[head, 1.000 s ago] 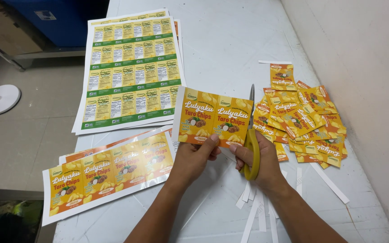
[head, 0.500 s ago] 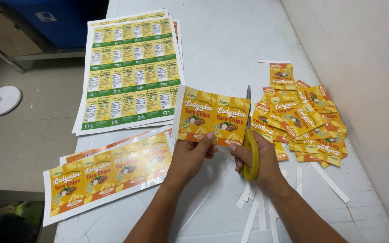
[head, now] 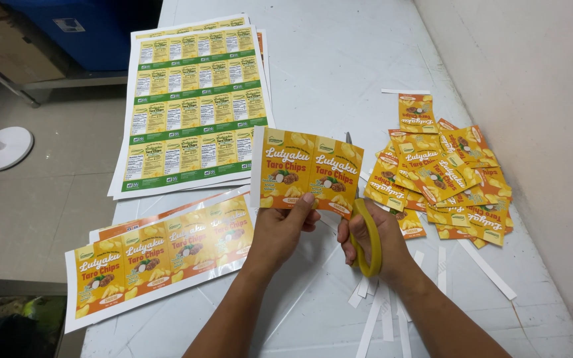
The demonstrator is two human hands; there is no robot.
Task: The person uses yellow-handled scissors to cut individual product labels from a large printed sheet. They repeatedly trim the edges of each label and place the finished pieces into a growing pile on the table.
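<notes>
Above the white table (head: 339, 66), the left hand (head: 285, 229) pinched a two-label strip (head: 310, 171). The right hand (head: 373, 238) gripped yellow scissors (head: 368, 235), blades hidden. Cutting well probably meant keeping the strip taut.

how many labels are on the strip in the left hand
2: on the strip pinched by the left hand, one label on its left half, one on its right; scissors blades hide behind it.

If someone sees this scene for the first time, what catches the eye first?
Probably the orange label strip at the centre, held up by the left hand while the right hand works yellow-handled scissors at its right edge. Next, the pile of cut labels at right and the green-banded printed sheets at upper left.
</notes>
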